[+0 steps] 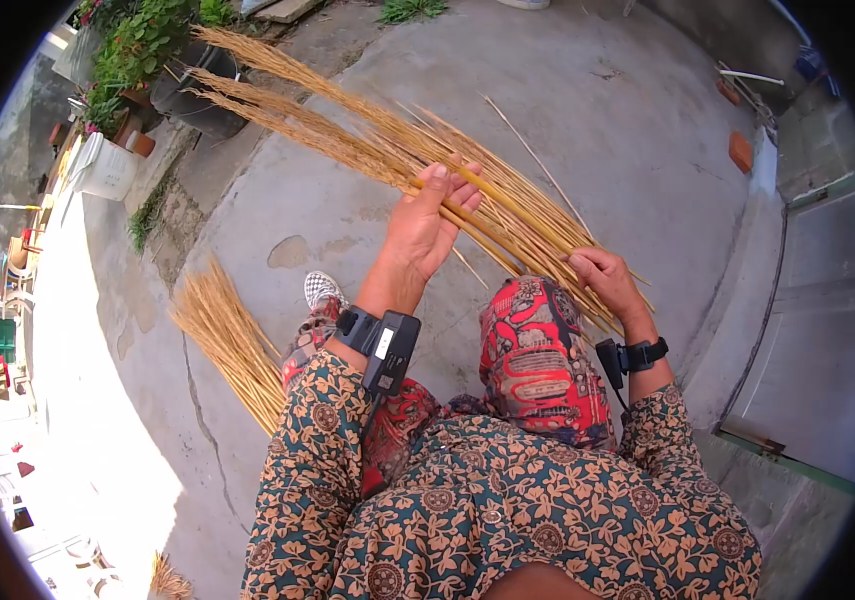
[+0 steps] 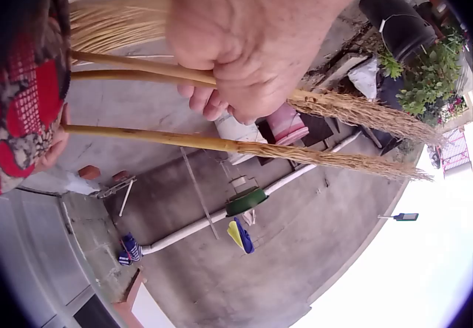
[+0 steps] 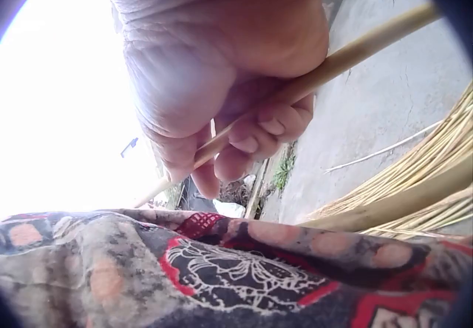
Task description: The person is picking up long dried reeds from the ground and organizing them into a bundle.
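The left hand (image 1: 428, 228) holds long tan stalks (image 2: 140, 75) between thumb and curled fingers, near where their feathery heads begin. In the left wrist view, another stalk (image 2: 155, 136) passes apart from that hand (image 2: 247, 43). The right hand (image 1: 610, 285), beside the right knee, has its fingers curled round one stalk (image 3: 362, 51); the right wrist view shows this hand (image 3: 229, 84) close up over the patterned trousers. Many thin stalks (image 1: 538, 222) lie beyond the knees, partly hidden by the hands and the held stalks.
A second bundle of stalks (image 1: 233, 340) lies on the concrete ground (image 1: 638, 110) to the left, near a checkered shoe (image 1: 323, 290). Back left are a dark bucket (image 1: 203, 105), a white bucket (image 1: 108, 168) and potted plants (image 1: 143, 55). A brick (image 1: 740, 152) lies at the right.
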`<state>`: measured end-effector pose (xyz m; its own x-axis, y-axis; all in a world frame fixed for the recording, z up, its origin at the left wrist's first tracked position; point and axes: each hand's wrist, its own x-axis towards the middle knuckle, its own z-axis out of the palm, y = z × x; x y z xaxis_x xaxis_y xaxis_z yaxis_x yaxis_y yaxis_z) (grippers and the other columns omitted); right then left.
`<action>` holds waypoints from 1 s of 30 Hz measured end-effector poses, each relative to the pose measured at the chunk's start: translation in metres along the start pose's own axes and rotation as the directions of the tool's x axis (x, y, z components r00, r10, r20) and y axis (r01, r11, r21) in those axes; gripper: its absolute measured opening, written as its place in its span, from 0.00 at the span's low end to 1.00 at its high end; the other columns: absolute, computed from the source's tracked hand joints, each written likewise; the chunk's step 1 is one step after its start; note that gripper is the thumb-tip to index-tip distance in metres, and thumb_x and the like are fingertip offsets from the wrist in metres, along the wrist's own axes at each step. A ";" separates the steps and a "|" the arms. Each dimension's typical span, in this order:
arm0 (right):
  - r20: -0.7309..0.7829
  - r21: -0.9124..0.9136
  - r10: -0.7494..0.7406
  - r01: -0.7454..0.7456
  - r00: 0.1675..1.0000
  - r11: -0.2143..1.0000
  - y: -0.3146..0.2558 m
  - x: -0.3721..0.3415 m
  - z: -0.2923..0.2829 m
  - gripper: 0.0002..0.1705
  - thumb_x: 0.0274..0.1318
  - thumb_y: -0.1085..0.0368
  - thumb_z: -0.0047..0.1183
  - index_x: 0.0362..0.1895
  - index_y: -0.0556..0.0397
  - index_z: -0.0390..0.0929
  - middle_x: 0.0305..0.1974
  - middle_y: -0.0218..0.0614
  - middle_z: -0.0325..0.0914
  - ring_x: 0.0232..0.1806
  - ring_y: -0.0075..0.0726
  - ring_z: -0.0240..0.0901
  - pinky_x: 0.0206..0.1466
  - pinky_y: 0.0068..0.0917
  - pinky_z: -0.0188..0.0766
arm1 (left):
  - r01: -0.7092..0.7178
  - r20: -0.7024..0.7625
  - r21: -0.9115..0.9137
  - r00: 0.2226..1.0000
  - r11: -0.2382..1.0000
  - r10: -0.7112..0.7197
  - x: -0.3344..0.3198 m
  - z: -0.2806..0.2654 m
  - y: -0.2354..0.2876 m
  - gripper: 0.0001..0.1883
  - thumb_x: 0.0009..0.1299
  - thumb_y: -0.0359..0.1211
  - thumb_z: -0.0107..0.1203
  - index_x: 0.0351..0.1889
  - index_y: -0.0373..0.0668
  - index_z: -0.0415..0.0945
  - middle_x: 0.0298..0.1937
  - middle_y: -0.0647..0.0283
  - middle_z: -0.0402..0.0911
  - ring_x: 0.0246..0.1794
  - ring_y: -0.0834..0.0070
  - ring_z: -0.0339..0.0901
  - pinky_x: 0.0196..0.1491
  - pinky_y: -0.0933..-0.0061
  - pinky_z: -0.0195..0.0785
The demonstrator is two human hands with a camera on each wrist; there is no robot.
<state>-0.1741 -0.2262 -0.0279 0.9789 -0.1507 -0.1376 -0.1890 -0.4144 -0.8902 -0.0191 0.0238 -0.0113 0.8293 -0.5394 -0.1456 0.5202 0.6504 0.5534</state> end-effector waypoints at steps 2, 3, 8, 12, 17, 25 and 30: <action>0.034 -0.036 -0.023 0.024 0.999 0.999 -0.004 0.006 0.001 0.19 0.63 0.54 0.50 0.40 0.58 0.82 0.19 0.20 0.67 0.22 0.14 0.60 0.27 0.17 0.61 | -0.011 0.080 -0.034 0.997 0.999 0.014 -0.002 0.002 0.002 0.20 0.76 0.37 0.44 0.61 0.38 0.61 0.62 0.48 0.68 0.63 0.59 0.66 0.64 0.61 0.62; 0.046 -0.020 -0.020 0.021 0.999 1.000 -0.004 0.008 0.000 0.19 0.63 0.53 0.50 0.40 0.57 0.82 0.19 0.20 0.67 0.22 0.14 0.60 0.26 0.17 0.60 | -0.021 0.102 -0.036 0.994 0.999 0.025 -0.003 0.003 0.003 0.20 0.75 0.37 0.45 0.61 0.38 0.61 0.62 0.48 0.68 0.63 0.59 0.66 0.65 0.61 0.62; 0.117 0.027 0.038 -0.041 0.992 0.999 -0.004 0.008 -0.006 0.20 0.64 0.51 0.48 0.40 0.55 0.82 0.19 0.20 0.66 0.21 0.14 0.58 0.25 0.18 0.58 | -0.024 0.205 -0.039 0.978 0.999 0.031 -0.009 0.008 0.009 0.21 0.74 0.36 0.46 0.61 0.38 0.61 0.61 0.49 0.69 0.64 0.58 0.66 0.66 0.60 0.61; 0.151 -0.015 0.057 -0.055 0.987 0.998 -0.010 0.007 -0.004 0.20 0.63 0.51 0.49 0.40 0.53 0.82 0.18 0.20 0.65 0.21 0.14 0.57 0.25 0.18 0.56 | -0.048 0.178 -0.030 0.983 0.998 0.052 -0.011 0.014 0.010 0.18 0.74 0.35 0.47 0.58 0.37 0.64 0.53 0.50 0.75 0.59 0.59 0.70 0.64 0.60 0.63; 0.221 -0.064 0.070 -0.057 0.973 0.996 -0.022 0.013 0.001 0.20 0.63 0.50 0.49 0.40 0.53 0.82 0.19 0.20 0.67 0.21 0.16 0.58 0.26 0.18 0.58 | -0.054 0.150 -0.044 0.987 0.998 0.061 -0.005 -0.001 0.009 0.13 0.73 0.36 0.49 0.49 0.38 0.69 0.30 0.64 0.77 0.40 0.67 0.77 0.57 0.61 0.69; -0.042 -0.023 0.182 -0.183 0.982 0.983 0.133 0.038 0.009 0.25 0.61 0.49 0.48 0.50 0.57 0.76 0.35 0.35 0.78 0.36 0.28 0.73 0.44 0.25 0.69 | -0.207 -0.100 0.189 0.968 0.960 0.228 -0.020 0.004 0.054 0.15 0.75 0.41 0.46 0.48 0.38 0.69 0.21 0.72 0.65 0.28 0.77 0.70 0.48 0.63 0.69; 0.036 -0.451 0.253 -0.210 0.967 0.867 0.191 0.016 0.028 0.30 0.54 0.54 0.50 0.59 0.56 0.69 0.58 0.50 0.69 0.60 0.52 0.64 0.62 0.36 0.61 | -0.210 -0.251 0.180 0.935 0.961 0.251 -0.026 -0.003 0.076 0.13 0.75 0.39 0.45 0.46 0.38 0.70 0.19 0.72 0.62 0.23 0.79 0.64 0.39 0.68 0.66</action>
<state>-0.1925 -0.2830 -0.2123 0.9013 -0.2180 -0.3744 -0.4046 -0.7324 -0.5476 -0.0004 0.0891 0.0318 0.9570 -0.2069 -0.2032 0.2896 0.6419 0.7100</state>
